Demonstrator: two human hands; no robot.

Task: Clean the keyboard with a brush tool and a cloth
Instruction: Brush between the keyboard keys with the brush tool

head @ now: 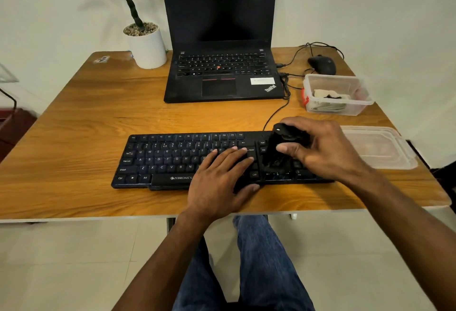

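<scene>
A black Zebronics keyboard (167, 160) lies on the wooden table (98, 118), near its front edge. My left hand (219, 177) rests flat on the keys to the right of the middle, fingers straight. My right hand (320, 147) grips a black brush tool (278, 147) from above. The brush's bristles touch the keys at the keyboard's right end, around the arrow keys. A pale cloth (325, 94) lies inside a clear plastic box (338, 94) at the right.
An open black laptop (222, 71) stands behind the keyboard, with cables at its right side. A black mouse (322, 63) sits at the back right. A white plant pot (146, 46) stands at the back left. The box's clear lid (380, 147) lies right of the keyboard.
</scene>
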